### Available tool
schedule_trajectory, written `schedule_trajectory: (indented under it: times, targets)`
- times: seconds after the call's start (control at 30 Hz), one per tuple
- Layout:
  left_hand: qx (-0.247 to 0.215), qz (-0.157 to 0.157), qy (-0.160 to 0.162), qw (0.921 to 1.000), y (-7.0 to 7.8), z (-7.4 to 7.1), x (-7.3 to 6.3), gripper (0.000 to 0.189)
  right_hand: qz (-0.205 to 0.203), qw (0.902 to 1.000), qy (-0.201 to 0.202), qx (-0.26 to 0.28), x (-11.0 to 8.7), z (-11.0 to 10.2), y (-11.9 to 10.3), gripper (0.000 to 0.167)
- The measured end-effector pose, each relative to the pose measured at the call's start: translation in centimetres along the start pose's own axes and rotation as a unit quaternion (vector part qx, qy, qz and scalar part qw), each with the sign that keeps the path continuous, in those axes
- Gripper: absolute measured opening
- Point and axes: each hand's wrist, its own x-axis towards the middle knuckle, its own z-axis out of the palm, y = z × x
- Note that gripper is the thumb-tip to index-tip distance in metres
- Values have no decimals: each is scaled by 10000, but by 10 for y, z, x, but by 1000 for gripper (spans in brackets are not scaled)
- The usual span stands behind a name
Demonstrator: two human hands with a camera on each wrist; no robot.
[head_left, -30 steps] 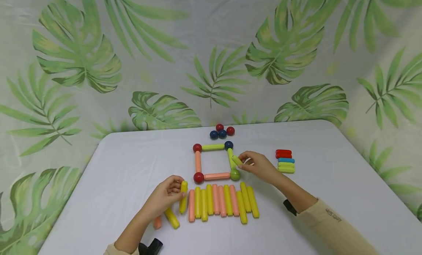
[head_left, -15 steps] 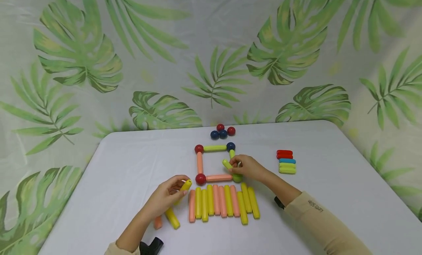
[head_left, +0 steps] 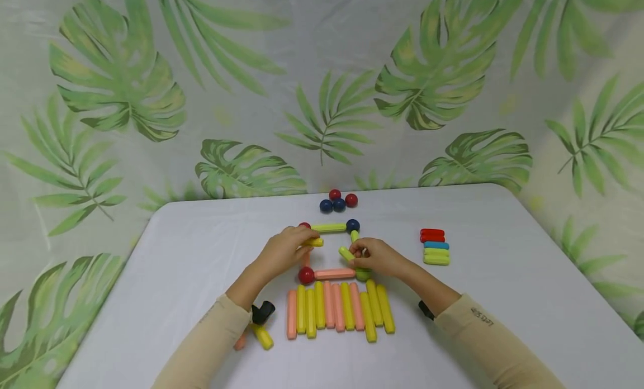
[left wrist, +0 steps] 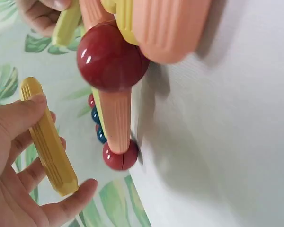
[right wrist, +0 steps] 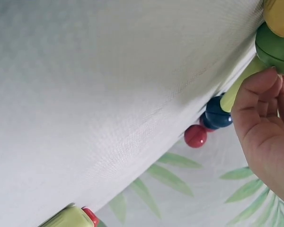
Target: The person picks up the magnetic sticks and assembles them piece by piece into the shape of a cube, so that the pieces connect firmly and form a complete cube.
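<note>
My left hand [head_left: 285, 251] holds a yellow ridged stick [left wrist: 49, 137] between thumb and fingers, above the left side of a square frame. A lime stick [head_left: 345, 253] is pinched in my right hand [head_left: 379, 257], close to the frame's right side. The square's corners are a near red ball [head_left: 306, 275], a far red ball [left wrist: 120, 154], a navy ball [head_left: 353, 226] and a green ball [right wrist: 276, 48]. Between them run a pink stick [head_left: 334, 274] in front, another pink stick [left wrist: 117, 120] at left, a lime rod [head_left: 328, 228] behind, and a right lime rod partly hidden by my hand.
Pink and yellow sticks [head_left: 320, 305] lie in a row in front of the square. Several red and navy balls [head_left: 339, 205] cluster behind it. Short coloured rods [head_left: 436, 245] lie stacked at right. A loose yellow stick [head_left: 263, 337] and pink stick [head_left: 240, 342] lie under my left forearm.
My left hand has carried the yellow stick from the row's left end up and rightward over the square's left side. My right hand moved slightly left with the lime stick, then stayed there.
</note>
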Motion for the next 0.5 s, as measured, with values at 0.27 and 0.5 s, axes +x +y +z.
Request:
schedule_trajectory:
  times: [0.27,0.5]
  targets:
    - [1053,349,-709,9913,12,18,32,26,-140,9999,-38,1,0,-1,2,16]
    - [1162,636,-538,9897,16,19,35,24,-180,9998,-62,55,-1,-2,2,16]
